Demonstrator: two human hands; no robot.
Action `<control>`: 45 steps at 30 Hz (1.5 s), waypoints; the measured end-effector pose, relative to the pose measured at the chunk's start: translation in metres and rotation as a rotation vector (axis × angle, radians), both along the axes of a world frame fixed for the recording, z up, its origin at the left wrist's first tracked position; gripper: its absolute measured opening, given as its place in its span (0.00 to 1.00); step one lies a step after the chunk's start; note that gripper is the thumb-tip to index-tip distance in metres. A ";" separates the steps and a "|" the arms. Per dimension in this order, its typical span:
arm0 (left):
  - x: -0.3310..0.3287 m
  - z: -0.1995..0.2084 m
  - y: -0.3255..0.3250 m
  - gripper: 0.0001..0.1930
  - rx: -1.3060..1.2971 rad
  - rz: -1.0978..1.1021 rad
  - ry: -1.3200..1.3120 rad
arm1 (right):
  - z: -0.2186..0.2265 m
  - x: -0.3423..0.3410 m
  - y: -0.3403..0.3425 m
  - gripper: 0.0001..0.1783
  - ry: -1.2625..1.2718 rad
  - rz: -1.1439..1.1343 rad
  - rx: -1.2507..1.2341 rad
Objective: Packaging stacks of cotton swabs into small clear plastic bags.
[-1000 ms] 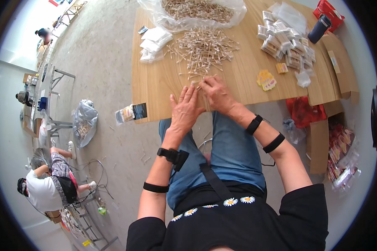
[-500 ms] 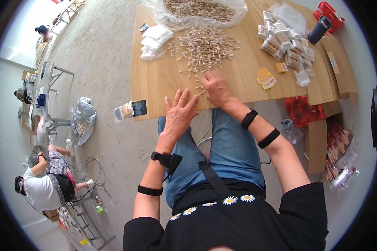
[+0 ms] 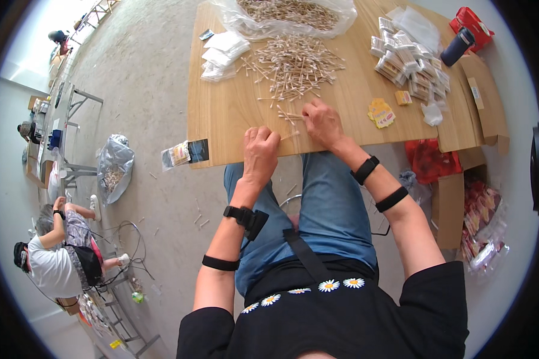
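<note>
Near the front of the table, my right hand (image 3: 324, 127) is closed, with several cotton swabs (image 3: 290, 115) sticking out to the left from its fingertips. My left hand (image 3: 260, 154) is curled beside it, knuckles up. A blurred cotton swab (image 3: 290, 136) juts from its thumb side toward the right hand. Just beyond both hands lies a loose heap of wooden-stick cotton swabs (image 3: 299, 66). Behind the heap is a large clear plastic bag (image 3: 341, 21) full of more swabs. My palms and the insides of my fingers are hidden.
White plastic sachets (image 3: 224, 51) lie left of the heap. On the right are packed swab bundles (image 3: 410, 60), yellow cards (image 3: 380, 112), a small yellow box (image 3: 403, 97) and a dark bottle (image 3: 458, 46). A swab packet (image 3: 178, 154) hangs at the left table edge. Another person (image 3: 57, 269) is at far left.
My left hand has gone from spread fingers to a curled grip. My right hand has shifted slightly right, and several swabs now show at its fingertips.
</note>
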State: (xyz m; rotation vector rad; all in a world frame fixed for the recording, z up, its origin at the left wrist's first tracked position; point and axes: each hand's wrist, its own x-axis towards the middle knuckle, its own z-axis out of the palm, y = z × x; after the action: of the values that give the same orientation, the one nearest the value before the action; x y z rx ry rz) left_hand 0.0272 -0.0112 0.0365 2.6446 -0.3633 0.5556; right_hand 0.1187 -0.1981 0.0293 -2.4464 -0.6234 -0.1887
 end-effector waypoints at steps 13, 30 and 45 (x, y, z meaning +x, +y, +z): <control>0.008 -0.001 0.000 0.01 0.063 0.054 -0.001 | 0.009 0.012 0.012 0.05 -0.025 -0.213 -0.041; 0.001 -0.005 0.025 0.01 0.025 0.154 0.001 | 0.003 -0.020 0.055 0.06 0.102 0.126 -0.125; -0.036 -0.011 -0.008 0.47 0.047 0.038 0.224 | -0.001 -0.040 0.042 0.03 0.039 0.113 0.023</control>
State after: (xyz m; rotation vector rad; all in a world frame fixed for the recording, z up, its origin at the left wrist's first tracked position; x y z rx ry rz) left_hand -0.0087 -0.0195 0.0250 2.7275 -0.2616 0.2601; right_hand 0.0791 -0.1561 0.0286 -2.3792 -0.7357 -0.1022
